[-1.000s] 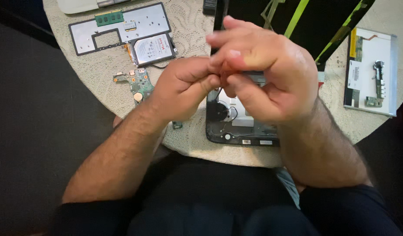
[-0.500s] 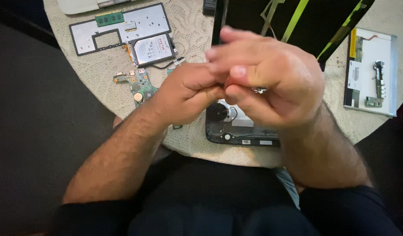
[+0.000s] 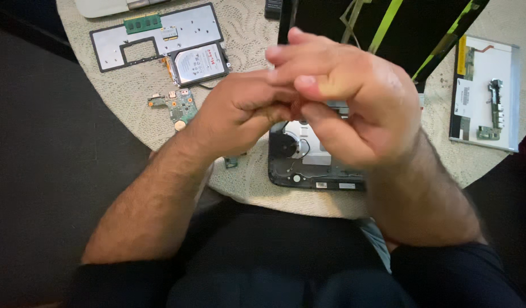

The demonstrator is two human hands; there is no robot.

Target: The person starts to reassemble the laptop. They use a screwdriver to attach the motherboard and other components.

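Observation:
My left hand (image 3: 240, 111) and my right hand (image 3: 354, 108) are pressed together in mid-air, fingertips meeting at the centre. The left fingers are curled inward. The right thumb and fingers pinch toward them. Whatever lies between the fingertips is hidden. Below the hands lies a black opened laptop base (image 3: 308, 168) with a round fan (image 3: 287, 145) showing, near the table's front edge.
On the round, cream-clothed table (image 3: 132, 97) lie a hard drive (image 3: 199, 64), a grey cover plate (image 3: 155, 40), a green memory stick (image 3: 142, 23) and a small green circuit board (image 3: 177, 105). A screen panel (image 3: 485, 91) lies at right, a black lid (image 3: 388, 28) behind.
The hands have stayed joined over the laptop base. The right fingers have shifted slightly, and a small grey piece seen between the fingers earlier is now hidden.

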